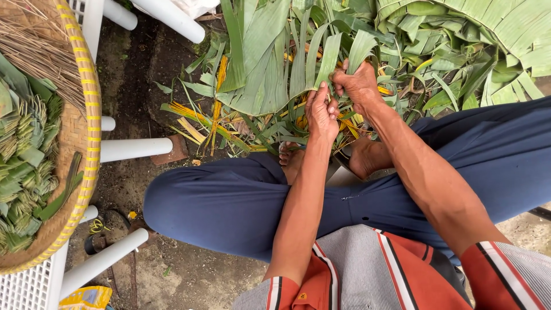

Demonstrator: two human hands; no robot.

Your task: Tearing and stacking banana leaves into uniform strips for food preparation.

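A person in dark blue trousers (229, 201) and a striped red, grey and white shirt (367, 270) sat cross-legged on bare ground, both hands working a long green leaf strip (327, 60) that rose from a heap of cut leaves (436, 51) lying just beyond the feet. The left hand (320, 112) was closed around the lower part of the strip, thumb and fingers pinching it near its base. The right hand (359, 83), just to the right and slightly farther away, was curled into a loose fist, its fingers pressed together on a neighbouring leaf blade (361, 49); the two hands sat almost touching. Yellowed, dried strips (198, 123) lay scattered on the ground at the near left edge of the heap. At the far left of the scene a round woven tray (86, 143) with a yellow-stitched rim rested on a white plastic chair (132, 149), holding rows of small folded leaf pieces (23, 166) and a bundle of thin dry sticks (40, 51). A bare foot (367, 158) showed beneath the right forearm.
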